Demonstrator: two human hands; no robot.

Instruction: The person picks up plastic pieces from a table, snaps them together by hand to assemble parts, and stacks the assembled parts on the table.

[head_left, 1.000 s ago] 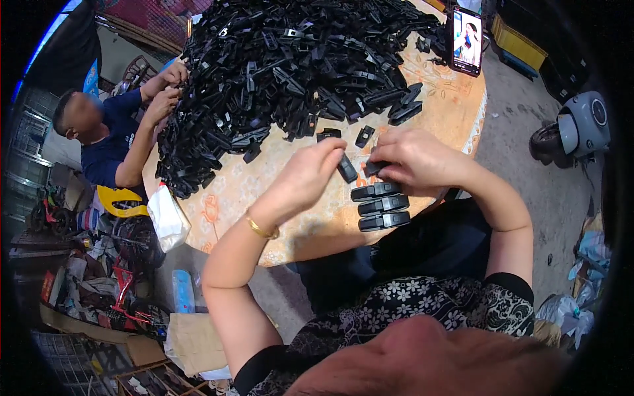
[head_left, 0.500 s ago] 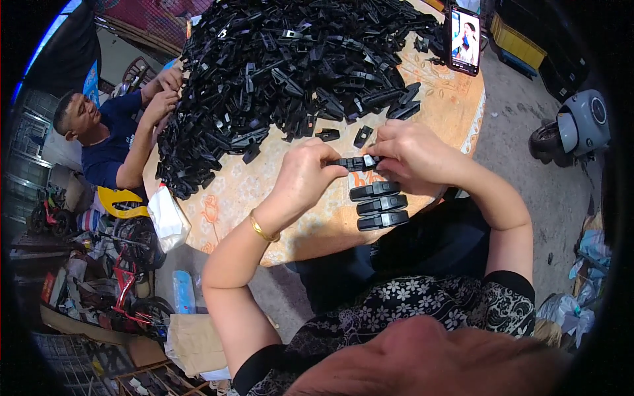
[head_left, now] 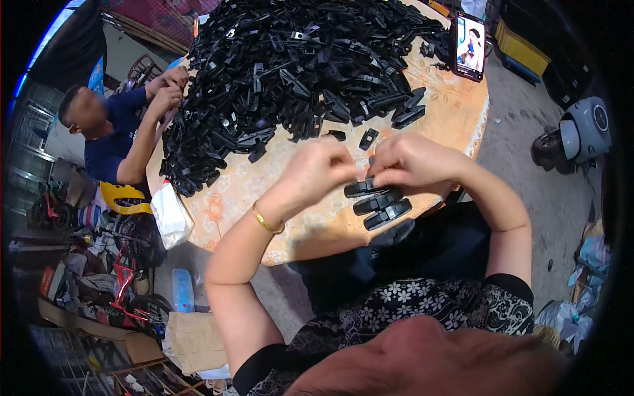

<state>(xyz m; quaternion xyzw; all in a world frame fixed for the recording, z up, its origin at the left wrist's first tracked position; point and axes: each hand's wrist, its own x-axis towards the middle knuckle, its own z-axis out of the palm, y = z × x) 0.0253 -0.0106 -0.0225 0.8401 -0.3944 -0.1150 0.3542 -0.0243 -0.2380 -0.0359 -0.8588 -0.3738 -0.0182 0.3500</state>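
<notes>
Above the near part of the table, my left hand [head_left: 320, 165] has its fingers drawn together, slightly blurred; whatever they may pinch is hidden. Opposite it, my right hand [head_left: 416, 160] has thumb and forefinger closed at the end of a long black plastic part [head_left: 360, 189]. That part tops a short row with a second black part [head_left: 378, 201] and a third black part [head_left: 388, 214], lying side by side. A blurred dark part [head_left: 394, 232] is at the row's near end, by the table edge. One small loose black piece [head_left: 368, 138] lies just beyond my hands.
A large heap of black plastic parts [head_left: 284, 72] covers the far side of the patterned table [head_left: 304, 224]. At the left, a co-worker [head_left: 119, 138] handles pieces at the heap's edge. A white packet [head_left: 170, 214] is at the left edge, a phone [head_left: 469, 47] at the far right.
My hands have come closer together. The part held between them is now at the far end of the row, and the row has shifted toward me, its nearest part blurred at the edge.
</notes>
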